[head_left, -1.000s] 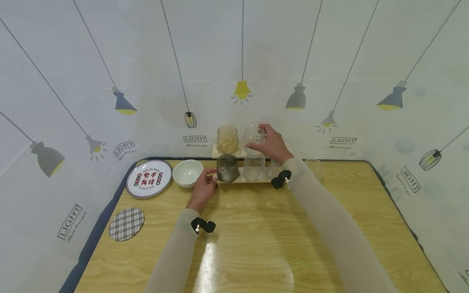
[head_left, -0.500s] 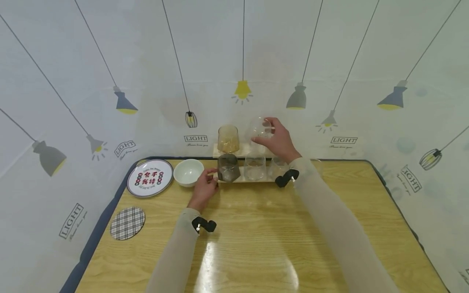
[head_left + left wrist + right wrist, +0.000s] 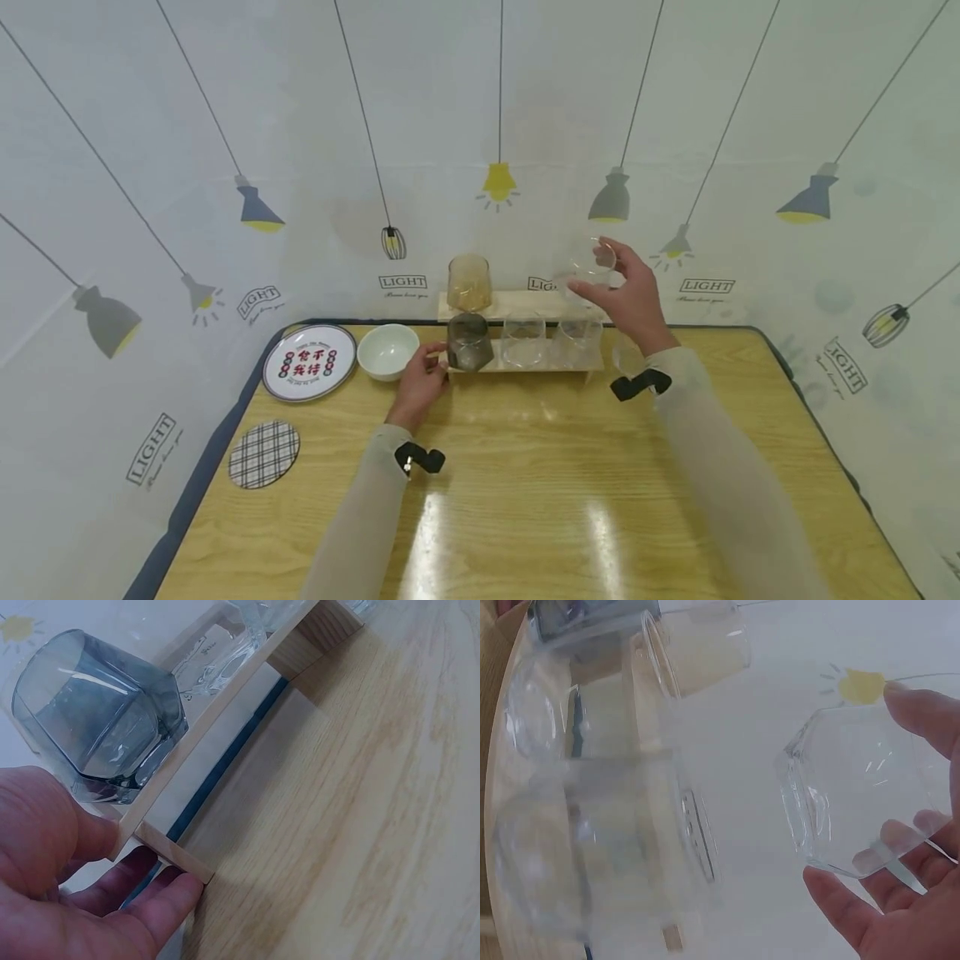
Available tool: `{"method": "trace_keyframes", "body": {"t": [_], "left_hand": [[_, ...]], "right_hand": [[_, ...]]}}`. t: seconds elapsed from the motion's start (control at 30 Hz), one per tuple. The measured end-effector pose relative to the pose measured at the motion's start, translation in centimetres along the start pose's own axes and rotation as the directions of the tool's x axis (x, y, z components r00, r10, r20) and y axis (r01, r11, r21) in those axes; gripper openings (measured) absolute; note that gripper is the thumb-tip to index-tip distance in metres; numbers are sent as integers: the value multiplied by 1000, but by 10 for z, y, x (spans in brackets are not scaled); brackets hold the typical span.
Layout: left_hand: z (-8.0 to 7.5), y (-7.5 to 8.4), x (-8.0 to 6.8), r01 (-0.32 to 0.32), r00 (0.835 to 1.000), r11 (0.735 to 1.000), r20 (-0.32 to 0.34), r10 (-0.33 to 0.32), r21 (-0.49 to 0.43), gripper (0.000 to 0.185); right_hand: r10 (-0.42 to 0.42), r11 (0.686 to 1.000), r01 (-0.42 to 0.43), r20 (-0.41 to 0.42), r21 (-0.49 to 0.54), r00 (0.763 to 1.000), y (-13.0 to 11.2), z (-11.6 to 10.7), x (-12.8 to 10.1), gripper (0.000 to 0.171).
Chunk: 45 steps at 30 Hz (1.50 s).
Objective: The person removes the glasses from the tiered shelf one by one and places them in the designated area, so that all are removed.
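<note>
My left hand (image 3: 418, 385) grips the left end of a two-tier wooden rack (image 3: 528, 302); in the left wrist view its thumb lies by the shelf edge, its fingers around the end leg (image 3: 176, 855). Raised over the rack's right end, my right hand (image 3: 633, 300) holds a clear drinking glass (image 3: 855, 780) between thumb and fingers. On the upper tier stands an amber glass (image 3: 469, 285). The lower tier carries a smoky grey glass (image 3: 469, 343) at the left, then a clear glass (image 3: 523, 343) and a second clear tumbler (image 3: 577, 342).
Another clear glass (image 3: 627, 355) stands right of the rack, partly behind my right wrist. To the left are a white bowl (image 3: 388, 352), a printed plate (image 3: 309, 363) and a checked round coaster (image 3: 264, 454). A patterned wall covering (image 3: 360, 150) closes off the table's back.
My right hand has lifted the clear glass off the upper tier and carried it to the right, tilting it. My left hand stays at the rack's left end.
</note>
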<state>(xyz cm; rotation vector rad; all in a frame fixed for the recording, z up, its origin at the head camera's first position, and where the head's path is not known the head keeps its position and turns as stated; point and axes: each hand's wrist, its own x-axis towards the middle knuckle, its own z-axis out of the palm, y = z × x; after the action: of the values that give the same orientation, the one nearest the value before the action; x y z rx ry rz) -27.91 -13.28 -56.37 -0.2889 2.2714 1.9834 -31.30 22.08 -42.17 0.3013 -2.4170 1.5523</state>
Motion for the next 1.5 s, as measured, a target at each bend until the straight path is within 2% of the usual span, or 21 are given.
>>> {"method": "trace_keyframes", "body": {"t": [0.4,0.73,0.9,1.2,1.3,1.5], "left_hand": [[0,0,1,15,1000,1000,3,-15,3,34],[-1,1,-1,35,999,998,7,-34,-50,34],[0,0,-2,26,1000,998,7,-25,-61,34],[2,0,0,21,1000,998,-1,-21,-57,35],[2,0,0,21,1000,999,-2,-21,-40,34],[1,-2,2,22,1000,999,-1,-23,-37,34]], "right_hand": [[46,994,-54,-87,-91,995,18,-59,-45,83],[96,981,-123,-175,-150,980,56,-99,-69,81],[173,965,-211,-232,-154,957,81,-115,-79,82],[327,924,-362,-241,-119,914,120,-127,-99,86],[338,919,-374,-237,-123,911,133,-127,-106,87],[340,915,-377,-234,-140,911,152,-119,-110,80]]}}
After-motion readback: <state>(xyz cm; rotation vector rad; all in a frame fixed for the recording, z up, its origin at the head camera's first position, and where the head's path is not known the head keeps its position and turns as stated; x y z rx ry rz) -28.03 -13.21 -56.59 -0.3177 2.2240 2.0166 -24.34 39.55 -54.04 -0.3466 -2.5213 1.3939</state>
